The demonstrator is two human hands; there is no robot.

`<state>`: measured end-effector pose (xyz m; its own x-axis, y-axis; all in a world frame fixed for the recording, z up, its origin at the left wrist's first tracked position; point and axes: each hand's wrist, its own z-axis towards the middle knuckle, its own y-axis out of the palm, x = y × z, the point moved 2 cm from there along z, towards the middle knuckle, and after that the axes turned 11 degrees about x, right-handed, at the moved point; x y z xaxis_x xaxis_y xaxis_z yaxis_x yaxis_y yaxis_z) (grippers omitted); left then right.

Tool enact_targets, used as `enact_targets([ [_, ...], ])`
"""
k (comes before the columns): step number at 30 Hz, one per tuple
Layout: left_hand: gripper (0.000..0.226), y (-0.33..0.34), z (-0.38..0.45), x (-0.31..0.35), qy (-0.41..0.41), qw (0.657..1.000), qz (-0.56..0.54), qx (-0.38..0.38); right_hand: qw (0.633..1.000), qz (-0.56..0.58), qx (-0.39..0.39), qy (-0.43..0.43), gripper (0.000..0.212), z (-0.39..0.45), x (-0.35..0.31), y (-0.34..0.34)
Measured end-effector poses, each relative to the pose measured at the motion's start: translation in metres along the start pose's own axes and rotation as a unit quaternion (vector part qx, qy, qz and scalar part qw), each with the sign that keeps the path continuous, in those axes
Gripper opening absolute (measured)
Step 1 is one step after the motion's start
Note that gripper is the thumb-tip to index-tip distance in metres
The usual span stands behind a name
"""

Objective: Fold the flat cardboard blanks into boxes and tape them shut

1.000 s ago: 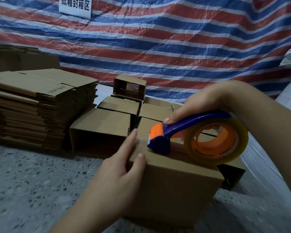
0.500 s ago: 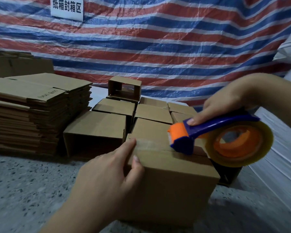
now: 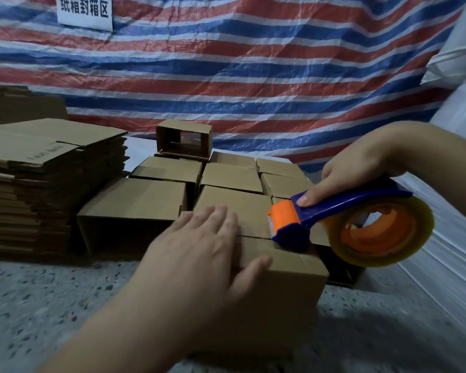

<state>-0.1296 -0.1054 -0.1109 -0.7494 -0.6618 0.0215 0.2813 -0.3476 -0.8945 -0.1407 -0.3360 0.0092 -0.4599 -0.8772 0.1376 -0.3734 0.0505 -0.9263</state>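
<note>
The tape dispenser point(image 3: 342, 224) has travelled along the top seam of the box point(image 3: 277, 286) from its left end to the right end, and now its orange cutter head sits at the right edge. In my judgement the strip over the closed flaps is almost laid, and what remains is to carry it over the edge and cut it.

The left hand point(image 3: 199, 259) has changed from gripping the left corner to lying flat on the top, fingers straight and a little spread, thumb pointing along the near flap. The right hand point(image 3: 353, 168) is curled around the blue handle, forefinger pressing near the head. The box stands on the speckled floor point(image 3: 38, 305), in front of finished boxes point(image 3: 230, 179) and beside flat cardboard blanks point(image 3: 38, 157).
</note>
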Motion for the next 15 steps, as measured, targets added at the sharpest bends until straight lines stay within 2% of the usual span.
enact_targets([
  [2, 0.098, 0.005, 0.001, 0.009, 0.036, 0.999, 0.008, -0.017, 1.0, 0.002, -0.002, -0.001, 0.096, 0.0, 0.002, 0.002],
  [6, 0.103, 0.011, 0.001, 0.009, 0.064, 0.997, 0.046, 0.003, 1.0, 0.02, -0.008, 0.0, 0.098, 0.002, 0.006, 0.003],
  [9, 0.106, 0.01, 0.0, 0.008, 0.079, 0.996, 0.047, 0.014, 0.999, 0.033, -0.015, -0.003, 0.1, 0.002, 0.011, 0.004],
  [15, 0.111, 0.009, -0.001, 0.006, 0.086, 0.995, 0.034, 0.031, 0.997, 0.061, -0.033, -0.016, 0.09, 0.001, 0.023, 0.011],
])
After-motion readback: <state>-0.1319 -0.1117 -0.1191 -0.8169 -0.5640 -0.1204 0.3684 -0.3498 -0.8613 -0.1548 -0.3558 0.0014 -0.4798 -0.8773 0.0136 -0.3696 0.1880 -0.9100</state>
